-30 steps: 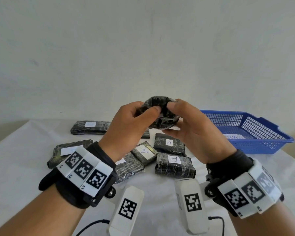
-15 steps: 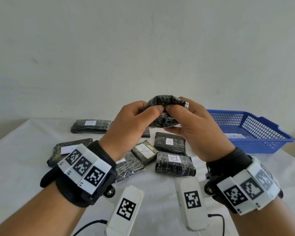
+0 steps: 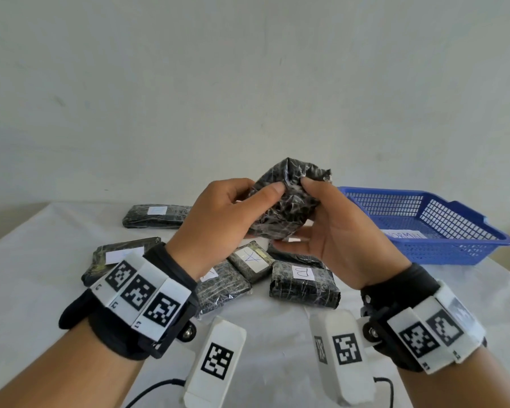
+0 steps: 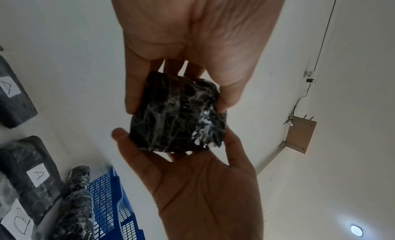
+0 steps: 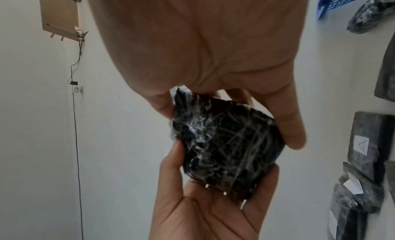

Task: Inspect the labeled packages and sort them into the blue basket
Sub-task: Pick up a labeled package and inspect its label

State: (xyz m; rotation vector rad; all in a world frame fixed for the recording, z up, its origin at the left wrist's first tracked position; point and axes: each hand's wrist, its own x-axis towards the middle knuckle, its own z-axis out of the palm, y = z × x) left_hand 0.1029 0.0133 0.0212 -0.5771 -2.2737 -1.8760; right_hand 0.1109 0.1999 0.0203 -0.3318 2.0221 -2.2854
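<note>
Package (image 3: 287, 201) pinched btwn both grips, left hand (image 3: 218, 219) and right hand (image 3: 336, 231), held above surface (image 3: 42, 290). No label visible yet. Turn slowly w/ thumbs, check each face; blue basket (image 3: 454, 248) just right of grip.

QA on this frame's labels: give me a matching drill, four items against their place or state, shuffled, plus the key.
Items:
1. held package
2. blue basket
3. package marked B
4. white slip reading NORMAL

Places or states:
a. lying inside the basket
b. gripped by left hand and right hand, above the table
c. flat on the table, label up
d. far right on the table

Pairs: 1-b, 2-d, 3-c, 4-a
</note>
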